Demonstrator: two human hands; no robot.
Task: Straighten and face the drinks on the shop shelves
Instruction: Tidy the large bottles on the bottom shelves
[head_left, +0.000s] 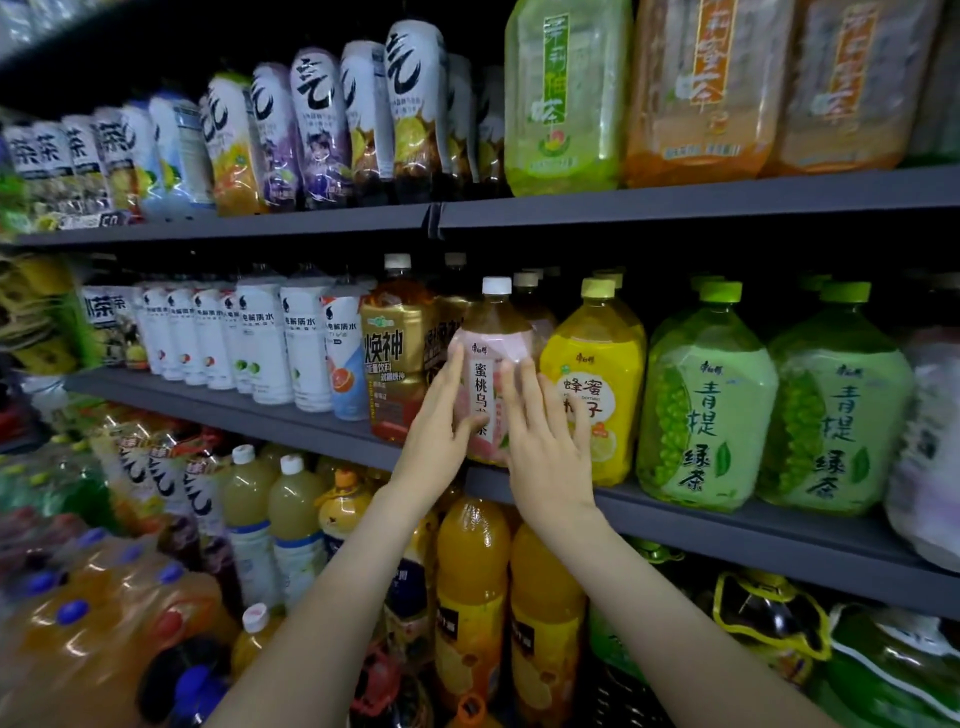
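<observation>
Now cupping the upright pink bottle (487, 382) from either side, with left hand (434, 422) wrapped round, right hand (546, 437) pressing flat-fingered.

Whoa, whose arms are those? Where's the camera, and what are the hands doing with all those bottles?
This is one picture, taken by a camera worn on a person's head, looking forward and down. So the two arms are that person's own. They are facing shop shelves full of drinks. On the middle shelf, the left hand holds a pink bottle with a white cap, thumb across its front. The right hand lays straight fingers on the bottle's other side. A gold bottle stands to its left, a yellow bottle to its right, then big green bottles. The picture looks bendy because the lens is very wide.
</observation>
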